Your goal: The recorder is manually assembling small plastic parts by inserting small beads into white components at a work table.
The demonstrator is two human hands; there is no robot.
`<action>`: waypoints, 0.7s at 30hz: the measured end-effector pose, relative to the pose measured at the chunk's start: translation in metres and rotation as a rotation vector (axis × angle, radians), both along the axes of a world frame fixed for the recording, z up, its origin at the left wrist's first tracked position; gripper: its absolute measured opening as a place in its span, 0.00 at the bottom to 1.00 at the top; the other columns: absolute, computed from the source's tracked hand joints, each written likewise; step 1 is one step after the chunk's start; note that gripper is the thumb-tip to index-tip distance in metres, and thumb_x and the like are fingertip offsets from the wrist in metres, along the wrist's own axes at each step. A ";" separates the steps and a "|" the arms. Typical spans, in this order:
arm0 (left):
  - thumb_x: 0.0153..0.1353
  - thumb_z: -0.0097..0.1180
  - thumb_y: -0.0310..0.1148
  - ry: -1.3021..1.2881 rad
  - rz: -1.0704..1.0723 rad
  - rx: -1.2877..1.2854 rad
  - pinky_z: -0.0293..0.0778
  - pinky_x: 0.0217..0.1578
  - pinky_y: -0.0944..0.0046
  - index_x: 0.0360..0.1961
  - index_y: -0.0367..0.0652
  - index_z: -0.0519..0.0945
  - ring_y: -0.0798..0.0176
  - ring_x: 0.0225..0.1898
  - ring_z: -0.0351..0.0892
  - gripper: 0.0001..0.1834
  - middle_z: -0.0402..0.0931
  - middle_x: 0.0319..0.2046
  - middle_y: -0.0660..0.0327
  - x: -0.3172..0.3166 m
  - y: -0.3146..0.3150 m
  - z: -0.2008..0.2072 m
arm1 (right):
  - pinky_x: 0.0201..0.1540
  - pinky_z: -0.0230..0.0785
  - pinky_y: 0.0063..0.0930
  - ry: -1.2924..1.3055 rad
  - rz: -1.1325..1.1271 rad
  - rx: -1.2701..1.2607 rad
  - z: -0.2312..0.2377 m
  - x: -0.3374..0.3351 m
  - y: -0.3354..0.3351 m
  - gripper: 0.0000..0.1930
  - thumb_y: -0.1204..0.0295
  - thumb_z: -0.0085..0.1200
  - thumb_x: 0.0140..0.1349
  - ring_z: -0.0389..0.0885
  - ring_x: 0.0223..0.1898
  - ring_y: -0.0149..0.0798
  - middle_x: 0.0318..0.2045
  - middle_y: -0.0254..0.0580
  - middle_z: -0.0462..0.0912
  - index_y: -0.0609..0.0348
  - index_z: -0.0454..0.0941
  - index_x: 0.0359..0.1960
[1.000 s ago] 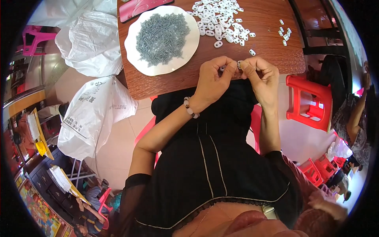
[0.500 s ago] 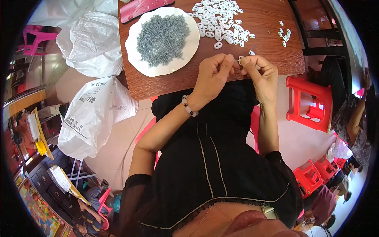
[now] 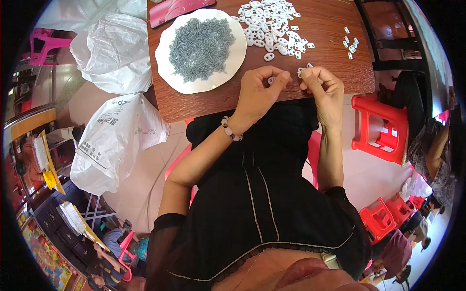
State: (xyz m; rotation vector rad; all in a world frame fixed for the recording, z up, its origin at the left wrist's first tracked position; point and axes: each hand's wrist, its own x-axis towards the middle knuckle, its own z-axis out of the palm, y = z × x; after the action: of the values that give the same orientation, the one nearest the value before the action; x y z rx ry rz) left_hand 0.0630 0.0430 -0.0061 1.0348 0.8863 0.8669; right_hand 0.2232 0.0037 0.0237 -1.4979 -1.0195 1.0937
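Over the near edge of the brown table, my left hand is closed, its thumb and forefinger pressed together. A small white two-hole plastic piece shows inside its curled fingers; what its fingertips pinch, if anything, is too small to tell. Just to the right, my right hand pinches another white two-hole piece between thumb and forefinger. The fingertips of the two hands are a little apart. Beyond them lies a loose pile of the same white pieces. A white wavy-rimmed plate holds many small grey spiral parts.
A pink flat case lies behind the plate on the wooden table. Several white pieces sit apart at the right. White sacks stand left of the table, and a red stool stands to its right.
My hands have drawn slightly apart at the fingertips. The white piece within my left hand has come into sight, and my right hand has shifted a little to the right.
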 end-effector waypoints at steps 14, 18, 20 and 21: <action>0.62 0.58 0.30 0.025 0.066 -0.005 0.59 0.21 0.80 0.35 0.35 0.83 0.81 0.22 0.65 0.08 0.75 0.24 0.70 -0.010 -0.003 -0.009 | 0.28 0.60 0.13 0.096 0.030 0.065 -0.008 -0.001 0.000 0.08 0.70 0.56 0.64 0.71 0.23 0.17 0.22 0.31 0.81 0.62 0.81 0.33; 0.62 0.57 0.31 0.108 0.085 0.099 0.60 0.22 0.79 0.33 0.36 0.83 0.81 0.22 0.65 0.08 0.75 0.23 0.70 -0.018 -0.008 -0.006 | 0.30 0.63 0.14 -0.047 -0.001 0.065 -0.003 -0.003 0.009 0.06 0.72 0.58 0.63 0.73 0.25 0.19 0.22 0.30 0.81 0.62 0.82 0.31; 0.63 0.57 0.31 0.132 0.096 0.147 0.61 0.23 0.78 0.31 0.36 0.83 0.82 0.23 0.65 0.09 0.75 0.23 0.71 -0.019 -0.010 -0.005 | 0.30 0.65 0.15 -0.155 -0.010 0.087 -0.007 0.007 0.017 0.06 0.73 0.59 0.62 0.74 0.25 0.20 0.22 0.30 0.81 0.64 0.82 0.30; 0.63 0.57 0.31 0.137 0.107 0.149 0.61 0.23 0.78 0.31 0.36 0.83 0.82 0.23 0.65 0.09 0.75 0.23 0.71 -0.019 -0.010 -0.005 | 0.30 0.65 0.15 -0.250 -0.011 0.076 -0.009 0.011 0.021 0.07 0.73 0.59 0.61 0.74 0.25 0.20 0.21 0.31 0.81 0.64 0.81 0.30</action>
State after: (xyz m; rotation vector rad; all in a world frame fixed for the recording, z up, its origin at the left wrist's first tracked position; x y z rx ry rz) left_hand 0.0437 0.0326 -0.0107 1.1948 1.0115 0.9723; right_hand 0.2340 0.0252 0.0152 -1.6037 -1.2093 0.8643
